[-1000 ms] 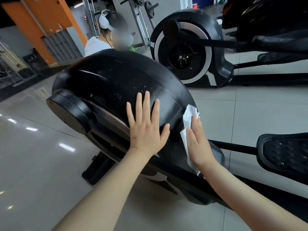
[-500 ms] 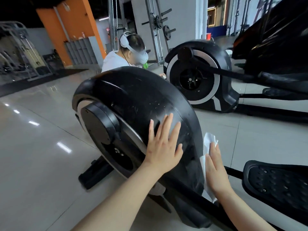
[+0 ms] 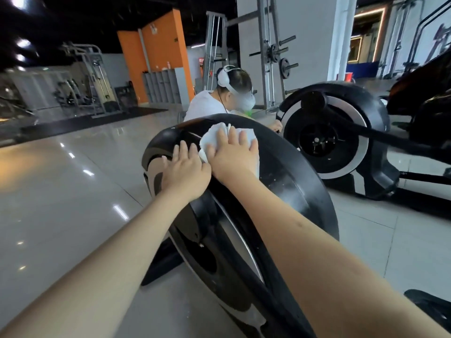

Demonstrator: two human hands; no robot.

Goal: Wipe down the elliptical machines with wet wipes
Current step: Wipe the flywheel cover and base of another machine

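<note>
A gym: elliptical machines (image 3: 292,191), plate rack (image 3: 283,67), cable machine (image 3: 96,76).

No writing can be read anywhere. A small pale mark (image 3: 153,28) high on the orange wall (image 3: 163,47) and a red sign (image 3: 201,61) behind the metal rack (image 3: 215,40) are too small and blurred to make out

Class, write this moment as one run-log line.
step: wiping | right hand: presses wet wipe flat on top of black flywheel cover | left hand: rests flat on cover beside it
</note>
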